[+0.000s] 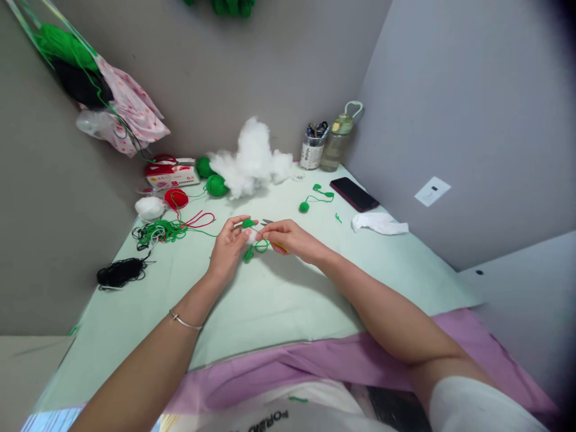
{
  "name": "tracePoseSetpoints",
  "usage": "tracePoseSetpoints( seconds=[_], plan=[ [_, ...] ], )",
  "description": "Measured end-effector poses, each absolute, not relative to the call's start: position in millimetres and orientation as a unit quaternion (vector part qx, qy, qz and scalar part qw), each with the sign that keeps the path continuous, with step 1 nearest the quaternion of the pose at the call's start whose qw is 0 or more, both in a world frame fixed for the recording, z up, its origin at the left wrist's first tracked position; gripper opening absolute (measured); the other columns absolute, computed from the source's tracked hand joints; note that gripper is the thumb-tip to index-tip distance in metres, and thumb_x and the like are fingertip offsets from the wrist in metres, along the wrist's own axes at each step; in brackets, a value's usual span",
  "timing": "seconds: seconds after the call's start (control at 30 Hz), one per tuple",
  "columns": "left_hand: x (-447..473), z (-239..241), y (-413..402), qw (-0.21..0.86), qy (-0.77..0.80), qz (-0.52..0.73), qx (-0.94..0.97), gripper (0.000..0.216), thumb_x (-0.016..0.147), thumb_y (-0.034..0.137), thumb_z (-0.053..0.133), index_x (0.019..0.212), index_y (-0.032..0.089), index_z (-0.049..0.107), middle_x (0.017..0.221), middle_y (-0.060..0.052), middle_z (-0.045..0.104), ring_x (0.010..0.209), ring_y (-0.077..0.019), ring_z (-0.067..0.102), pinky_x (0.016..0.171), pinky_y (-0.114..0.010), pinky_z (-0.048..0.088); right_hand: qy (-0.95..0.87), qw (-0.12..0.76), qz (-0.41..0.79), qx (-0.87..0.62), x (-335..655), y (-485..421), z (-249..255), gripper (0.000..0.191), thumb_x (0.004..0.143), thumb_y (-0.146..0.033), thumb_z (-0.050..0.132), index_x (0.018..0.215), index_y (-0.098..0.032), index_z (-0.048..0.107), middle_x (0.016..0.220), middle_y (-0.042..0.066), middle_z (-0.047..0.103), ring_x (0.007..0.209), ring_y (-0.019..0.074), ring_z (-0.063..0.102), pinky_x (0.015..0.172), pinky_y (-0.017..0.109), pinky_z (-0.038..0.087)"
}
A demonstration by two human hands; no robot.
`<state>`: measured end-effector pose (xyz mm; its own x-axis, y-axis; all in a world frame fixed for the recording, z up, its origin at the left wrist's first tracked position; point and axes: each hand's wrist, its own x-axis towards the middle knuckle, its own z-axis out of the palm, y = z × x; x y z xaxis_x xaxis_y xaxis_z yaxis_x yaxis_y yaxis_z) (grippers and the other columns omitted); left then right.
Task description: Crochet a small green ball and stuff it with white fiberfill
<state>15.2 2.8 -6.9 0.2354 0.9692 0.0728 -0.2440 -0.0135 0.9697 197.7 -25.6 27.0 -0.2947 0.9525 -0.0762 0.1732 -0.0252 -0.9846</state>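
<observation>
Near the middle of the table, my left hand [228, 245] pinches a small green crocheted piece [248, 223]. A tuft of white stuffing [252, 236] shows at its fingers. My right hand [289, 239] is closed on a thin metal tool, perhaps a crochet hook, whose tip points at the green piece. A bit of yellow shows under the right fingers; I cannot tell what it belongs to. Dark pointed blades [267, 222] stick out just behind that hand. Below the hands hang a loop of green yarn [261, 246] and another small green piece [248, 254].
White fibre stuffing [256, 159] is heaped at the back beside green yarn balls [216, 185]. Tangled yarn [162, 233] and black yarn [120, 273] lie left. A phone [354, 194], white cloth [380, 224], green crocheted ball [304, 207], bottle [336, 144] and pen holder [311, 153] are right.
</observation>
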Motion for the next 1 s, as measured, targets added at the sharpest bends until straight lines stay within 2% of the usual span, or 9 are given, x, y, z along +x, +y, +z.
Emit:
tracePoseSetpoints(
  seconds=[0.27,0.43,0.57,0.7,0.87,1.0],
  plan=[
    [16.6,-9.7,2.2,0.598,0.372,0.502,0.501,0.047,0.076,0.036,0.080,0.115,0.018,0.060,0.104,-0.008,0.079,0.074,-0.0158,0.070,0.073,-0.029,0.052,-0.588,0.371,0.547,-0.467,190.8,-26.4,26.6,0.025,0.080,-0.029,0.054,0.086,-0.012,0.071,0.041,-0.009,0.043,0.044,0.0079,0.032,0.051,0.025,0.023],
    [16.8,-12.9,2.1,0.590,0.369,0.506,0.510,0.046,0.078,0.036,0.080,0.115,0.018,0.060,0.112,-0.008,0.077,0.078,-0.0145,0.070,0.078,-0.029,0.053,-0.575,0.363,0.567,-0.466,192.8,-23.2,24.3,0.025,0.079,-0.027,0.053,0.087,-0.012,0.071,0.039,-0.009,0.041,0.041,0.0079,0.029,0.046,0.024,0.020],
    [17.5,-14.6,2.5,0.585,0.372,0.500,0.519,0.046,0.079,0.038,0.079,0.116,0.018,0.061,0.102,-0.007,0.078,0.079,-0.0168,0.070,0.079,-0.031,0.053,-0.569,0.372,0.562,-0.471,191.3,-22.2,23.4,0.024,0.079,-0.027,0.051,0.087,-0.012,0.068,0.040,-0.009,0.041,0.041,0.0083,0.031,0.046,0.023,0.021],
    [17.9,-14.7,2.3,0.575,0.380,0.493,0.530,0.045,0.079,0.039,0.077,0.115,0.018,0.062,0.092,-0.005,0.077,0.076,-0.0189,0.070,0.076,-0.032,0.052,-0.582,0.377,0.532,-0.486,187.6,-24.7,25.1,0.020,0.081,-0.027,0.051,0.083,-0.013,0.066,0.042,-0.009,0.042,0.044,0.0086,0.033,0.050,0.024,0.024],
    [17.1,-13.4,2.4,0.541,0.387,0.494,0.560,0.041,0.082,0.039,0.074,0.116,0.019,0.063,0.081,-0.001,0.072,0.067,-0.0165,0.065,0.067,-0.028,0.050,-0.618,0.368,0.472,-0.509,182.5,-34.2,30.2,0.018,0.087,-0.027,0.053,0.080,-0.016,0.064,0.046,-0.007,0.047,0.048,0.0094,0.038,0.055,0.026,0.027],
    [17.6,-13.5,2.2,0.486,0.387,0.508,0.596,0.034,0.083,0.038,0.074,0.111,0.021,0.066,0.090,-0.002,0.069,0.078,-0.0168,0.063,0.074,-0.027,0.049,-0.640,0.360,0.429,-0.527,176.3,-41.2,30.6,0.020,0.093,-0.028,0.052,0.079,-0.017,0.062,0.049,-0.008,0.045,0.049,0.0089,0.037,0.057,0.027,0.024]
  ],
)
